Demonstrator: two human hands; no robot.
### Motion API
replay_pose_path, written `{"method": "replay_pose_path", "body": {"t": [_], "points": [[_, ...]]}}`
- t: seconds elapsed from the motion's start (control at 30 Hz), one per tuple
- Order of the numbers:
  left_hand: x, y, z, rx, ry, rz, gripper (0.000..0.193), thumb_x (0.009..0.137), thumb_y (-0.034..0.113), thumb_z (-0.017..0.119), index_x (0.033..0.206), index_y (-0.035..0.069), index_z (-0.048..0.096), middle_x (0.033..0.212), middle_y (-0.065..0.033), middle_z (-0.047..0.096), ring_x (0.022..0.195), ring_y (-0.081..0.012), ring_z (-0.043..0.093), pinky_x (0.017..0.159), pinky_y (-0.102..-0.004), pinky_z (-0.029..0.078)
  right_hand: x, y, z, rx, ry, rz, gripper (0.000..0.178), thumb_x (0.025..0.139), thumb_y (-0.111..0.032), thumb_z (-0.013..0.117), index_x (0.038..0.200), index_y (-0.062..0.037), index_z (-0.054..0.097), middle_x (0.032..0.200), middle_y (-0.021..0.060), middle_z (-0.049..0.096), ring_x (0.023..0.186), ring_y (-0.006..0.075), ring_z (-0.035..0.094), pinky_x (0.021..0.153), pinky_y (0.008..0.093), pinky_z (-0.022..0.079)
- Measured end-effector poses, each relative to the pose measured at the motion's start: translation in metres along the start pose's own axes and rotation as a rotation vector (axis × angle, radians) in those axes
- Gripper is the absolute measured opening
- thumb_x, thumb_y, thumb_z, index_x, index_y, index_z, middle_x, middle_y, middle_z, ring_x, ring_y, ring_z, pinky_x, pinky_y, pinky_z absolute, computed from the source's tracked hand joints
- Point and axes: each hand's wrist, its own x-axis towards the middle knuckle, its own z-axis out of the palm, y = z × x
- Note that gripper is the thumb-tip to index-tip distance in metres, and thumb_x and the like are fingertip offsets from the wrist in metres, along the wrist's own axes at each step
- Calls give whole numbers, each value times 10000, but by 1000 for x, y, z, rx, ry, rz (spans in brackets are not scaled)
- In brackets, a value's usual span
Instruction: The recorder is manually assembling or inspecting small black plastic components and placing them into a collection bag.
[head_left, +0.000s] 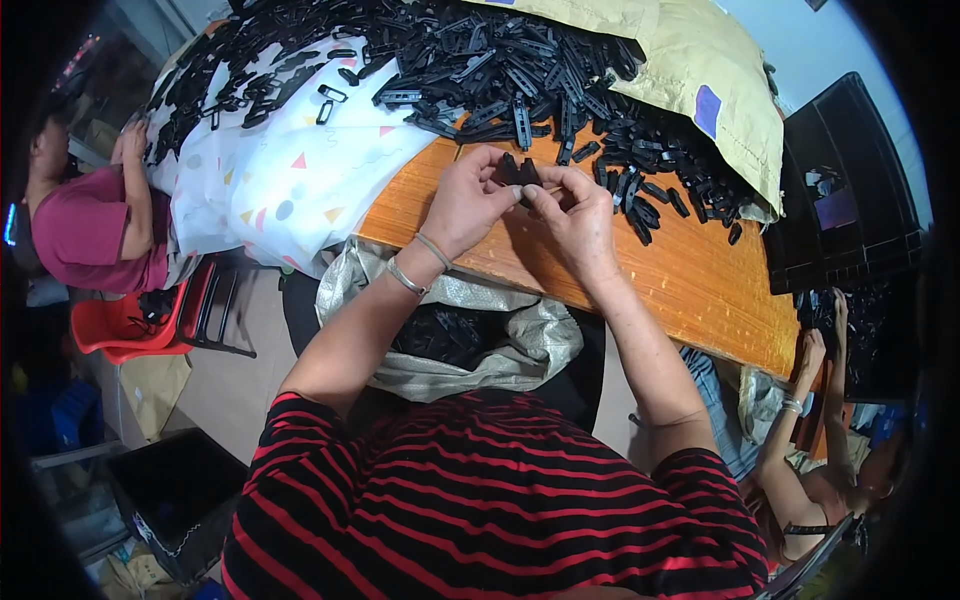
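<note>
Over the front edge of the wooden table (640,270), my two hands meet at a small black plastic part (518,172). My left hand (470,205), with a bracelet and a band at its wrist, pinches the part from the left. From the right, the thumb and fingers of my right hand (582,215) close on it too. Two dark prongs stick up between the fingers; whether they are one piece or two I cannot tell. Just beyond my hands lies a large heap of similar long black plastic parts (520,80), spilling toward the right.
An open woven sack (545,345) holding black parts sits below the table edge at my lap. A big tan paper sack (690,60) lies behind the heap. White patterned sheeting (300,190) covers the left side. Co-workers sit left (90,220) and right (810,470).
</note>
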Motion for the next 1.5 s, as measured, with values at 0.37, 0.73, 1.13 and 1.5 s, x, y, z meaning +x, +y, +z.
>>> {"method": "replay_pose_path", "body": {"t": [0.37,0.73,1.13,1.5], "points": [[-23,19,17,230,155,216,244,851,75,682,1056,-16,586,860,-84,661,796,-133,653,704,-263,524,-5,-13,7,-170,79,-190,213,758,33,744,936,36,627,796,39,593,626,83,578,600,215,502],[-52,22,14,108,146,164,178,884,38,656,1042,-14,591,878,-8,631,796,-50,586,704,-200,481,-22,-4,12,-3,-76,-201,337,772,-123,773,1031,-3,595,856,120,665,770,193,670,684,302,524],[-46,25,-44,818,101,292,211,838,113,654,1035,40,641,883,-138,635,796,-330,618,723,-385,503,-11,10,-69,-780,-81,90,375,884,-352,662,1054,-18,663,841,205,693,724,307,677,682,396,510],[49,2,-88,1506,193,478,126,752,55,668,866,86,623,929,-84,544,916,-271,538,703,-376,496,-6,13,-68,-838,-263,-155,255,792,-122,715,1002,-40,597,833,208,666,733,388,645,643,429,500]]}}
